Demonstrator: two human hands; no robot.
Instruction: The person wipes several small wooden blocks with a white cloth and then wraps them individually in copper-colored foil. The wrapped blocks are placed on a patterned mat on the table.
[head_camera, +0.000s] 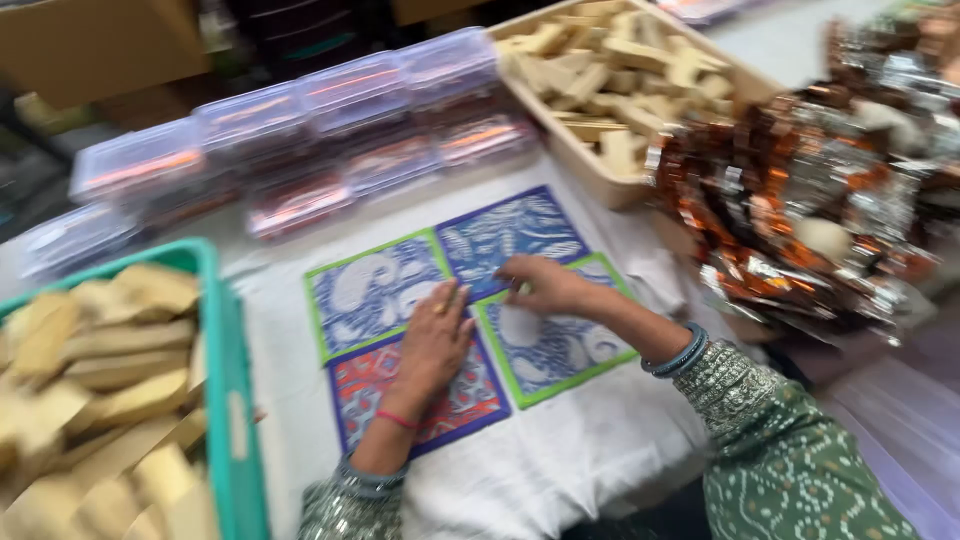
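- The whole view is smeared by motion, so the patterns on your printed squares (440, 310) read only as pale swirls on blue and red grounds.
- You can't make out what sits between the fingertips of your right hand (545, 285); the fingers are bunched at the centre of the frame, but whether they pinch anything is not clear.
- Your left hand (432, 345) lies flat and open, palm down, fingers stretched toward the upper right, pressing on the red-and-blue square at lower centre and reaching onto the green-edged one above it.
- The four squares lie edge to edge in a block on the white cloth (560, 450) at the middle of the frame; your two hands nearly meet where their corners join.
- The green crate (225, 400) of tan blocks at lower left is cut off by the frame edge, as is the wooden tray (590, 175) of similar blocks at upper right.
- The clear lidded boxes (320, 140) run in a row just above the squares.
- The heap of orange and silver foil wrappers (800, 200) crowds the right side, near your right forearm.
- Bare cloth on the counter lies open below the squares, toward the bottom centre.
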